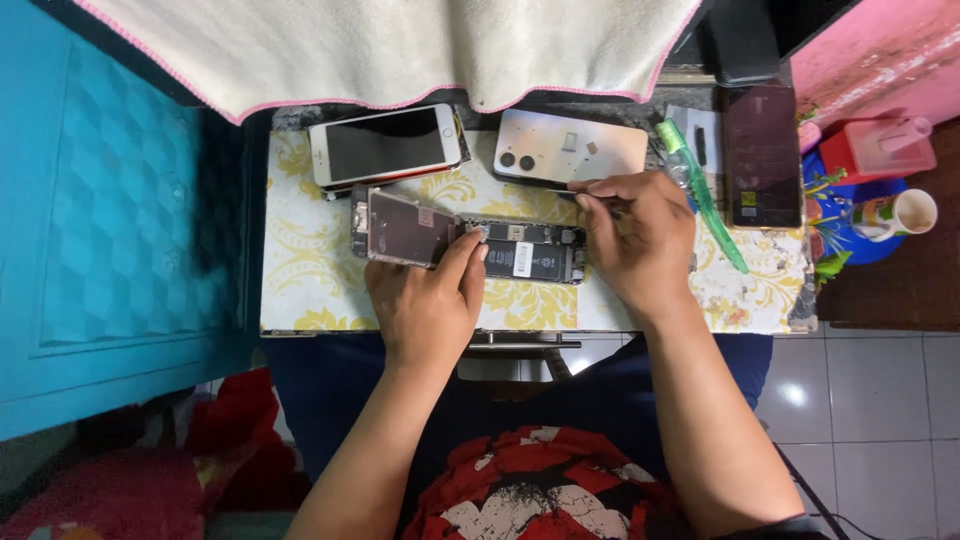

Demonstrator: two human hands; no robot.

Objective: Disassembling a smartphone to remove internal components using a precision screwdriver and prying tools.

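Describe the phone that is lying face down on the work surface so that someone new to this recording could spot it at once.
Start at the white towel hanging over the far edge of the yellow-patterned table. Just below it two phones lie side by side; take the face-down phone, above the right hand. Unlike the white phone beside it, it shows a pale back with two dark camera lenses.
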